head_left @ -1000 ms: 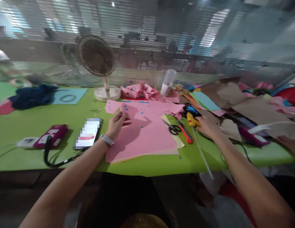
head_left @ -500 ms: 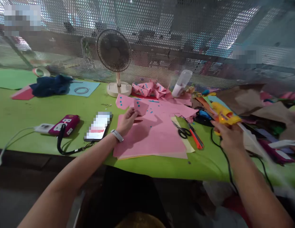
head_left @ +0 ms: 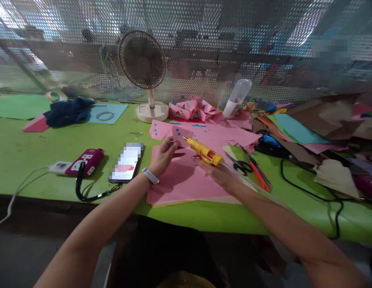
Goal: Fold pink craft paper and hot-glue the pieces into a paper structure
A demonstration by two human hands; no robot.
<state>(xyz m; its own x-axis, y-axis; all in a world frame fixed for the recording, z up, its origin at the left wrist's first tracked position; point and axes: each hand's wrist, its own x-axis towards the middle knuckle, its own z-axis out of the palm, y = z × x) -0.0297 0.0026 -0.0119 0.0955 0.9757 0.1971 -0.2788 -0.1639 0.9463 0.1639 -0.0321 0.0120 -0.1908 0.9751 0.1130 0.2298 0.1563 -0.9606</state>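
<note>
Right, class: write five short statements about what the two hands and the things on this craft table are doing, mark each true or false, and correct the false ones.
1. The right hand holds a yellow glue gun. True.
2. The glue gun's nozzle points toward the small pink paper piece that the left hand holds up. True.
3. The scissors are in the left hand. False: they lie on the green table, to the right of the hands.
4. The fan stands at the table's near edge. False: it stands at the back, by the perforated screen.
5. A phone lies left of the left hand. True.
</note>
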